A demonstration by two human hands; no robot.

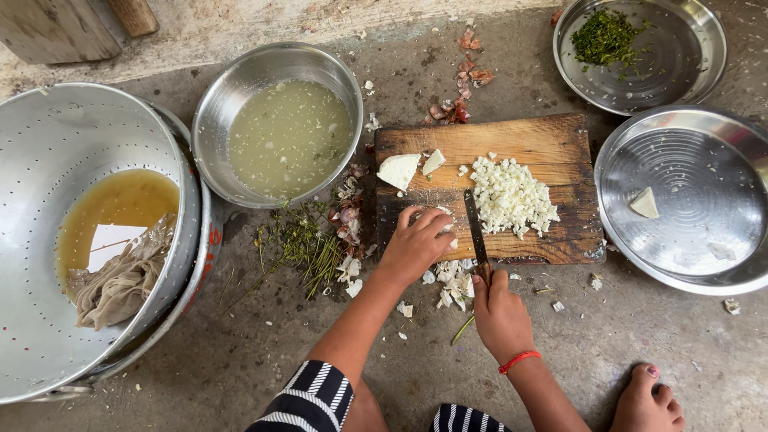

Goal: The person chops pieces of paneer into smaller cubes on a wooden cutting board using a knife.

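Note:
A wooden cutting board (552, 140) lies on the concrete floor. On it sits a heap of small white diced pieces (512, 196) and two larger white chunks (400, 170). My left hand (416, 244) presses down on a white piece at the board's near edge, mostly hiding it. My right hand (500, 312), with a red thread at the wrist, grips a knife (476, 232) whose blade points away from me, between my left hand and the diced heap.
A steel bowl (240, 88) of cloudy greenish liquid stands left of the board. A large colander (48, 136) with brown liquid and a cloth is far left. Two steel plates at right hold chopped herbs (604, 36) and one white wedge (644, 202). Peels and herb stems litter the floor.

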